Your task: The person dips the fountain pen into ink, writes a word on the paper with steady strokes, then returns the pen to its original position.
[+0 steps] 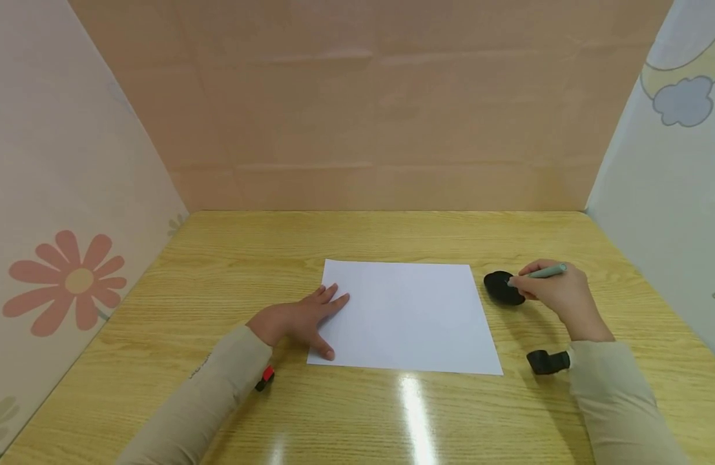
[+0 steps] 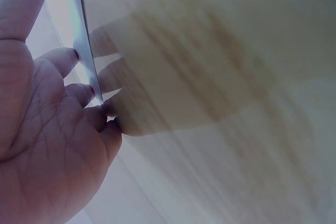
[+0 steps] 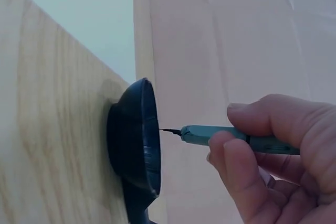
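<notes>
A white sheet of paper [image 1: 409, 316] lies on the wooden table. My left hand [image 1: 305, 321] rests over its left edge with fingers spread; in the left wrist view, the fingertips of that hand [image 2: 58, 124] touch down at the paper's edge [image 2: 86, 35]. To the right of the sheet stands a small black dish [image 1: 499, 289]. Beside it, my right hand [image 1: 557, 294] pinches a green brush pen [image 1: 546, 271] between thumb and fingers. Seen from the right wrist, the pen's dark pointed tip [image 3: 170, 131] is at the open mouth of the dish [image 3: 123, 135]; contact cannot be told.
The wooden tabletop [image 1: 247, 258] is bounded by a brown-papered back wall [image 1: 369, 110] and patterned side panels [image 1: 78, 161]. A black wrist camera [image 1: 546, 362] sticks out by the right sleeve, and a small red-and-black piece [image 1: 265, 378] shows below the left sleeve.
</notes>
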